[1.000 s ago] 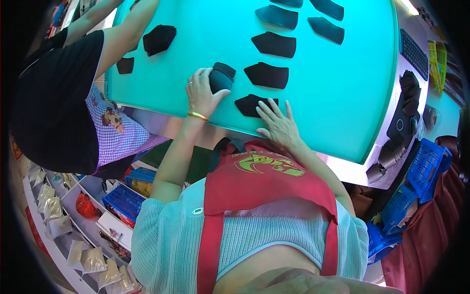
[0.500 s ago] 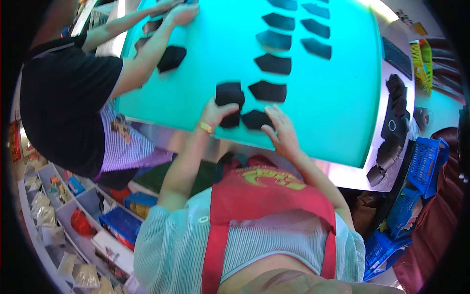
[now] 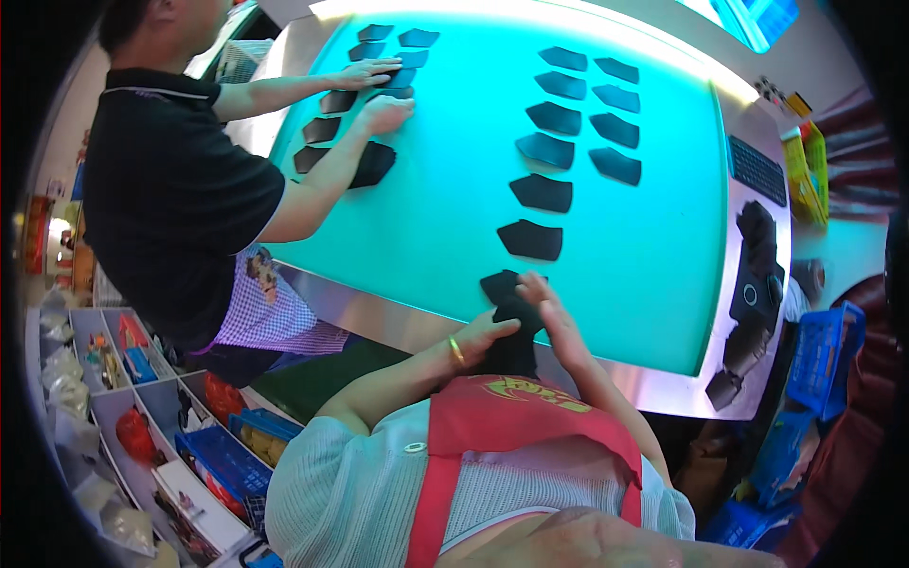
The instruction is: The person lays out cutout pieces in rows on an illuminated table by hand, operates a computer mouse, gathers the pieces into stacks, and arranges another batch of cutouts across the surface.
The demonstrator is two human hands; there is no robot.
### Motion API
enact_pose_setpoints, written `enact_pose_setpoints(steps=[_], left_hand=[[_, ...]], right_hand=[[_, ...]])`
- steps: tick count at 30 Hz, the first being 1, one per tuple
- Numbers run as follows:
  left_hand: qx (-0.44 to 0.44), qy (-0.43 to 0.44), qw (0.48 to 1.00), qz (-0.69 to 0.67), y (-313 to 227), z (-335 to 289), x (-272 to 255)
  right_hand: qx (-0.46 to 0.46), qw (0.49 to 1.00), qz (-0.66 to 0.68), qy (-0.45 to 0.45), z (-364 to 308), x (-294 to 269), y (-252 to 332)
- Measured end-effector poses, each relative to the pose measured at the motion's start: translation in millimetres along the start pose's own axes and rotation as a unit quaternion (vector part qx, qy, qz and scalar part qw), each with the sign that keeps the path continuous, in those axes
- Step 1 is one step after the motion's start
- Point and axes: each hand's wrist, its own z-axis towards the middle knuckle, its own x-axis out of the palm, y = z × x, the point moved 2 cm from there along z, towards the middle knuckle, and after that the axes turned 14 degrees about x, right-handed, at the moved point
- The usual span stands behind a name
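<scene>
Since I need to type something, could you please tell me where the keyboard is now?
In the head view, the keyboard is on the right, on the pale border beside the turquoise work surface, just left of the yellow basket.

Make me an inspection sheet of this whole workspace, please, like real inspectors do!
Surface: turquoise tabletop, brightly lit along the far edge.
Things: dark pointed pieces laid in columns; a dark stack at the near edge.
Clutter: keyboard and a dark pile on the right.
Hands: left hand grips the stack; right hand open beside it, contact unclear.
Cables: nothing seen.
Surroundings: co-worker leaning in from the left; blue baskets on the right.
</scene>
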Motion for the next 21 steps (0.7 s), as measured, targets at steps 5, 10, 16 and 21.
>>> enact_pose_setpoints(steps=[5,10,16,21], left_hand=[[0.107,-0.16,0.98,0.052,4,18,18],[0.04,-0.261,0.958,0.108,26,13,18],[0.089,-0.203,0.957,0.186,7,-6,-5],[0.157,0.078,0.797,0.578,-17,-20,-28]], right_hand=[[0.083,0.974,-0.142,-0.158,-9,2,-10],[0.071,0.976,-0.116,-0.168,-10,3,-37],[0.053,0.965,-0.228,-0.118,-11,0,-22],[0.03,0.839,-0.544,-0.004,13,25,-18]])
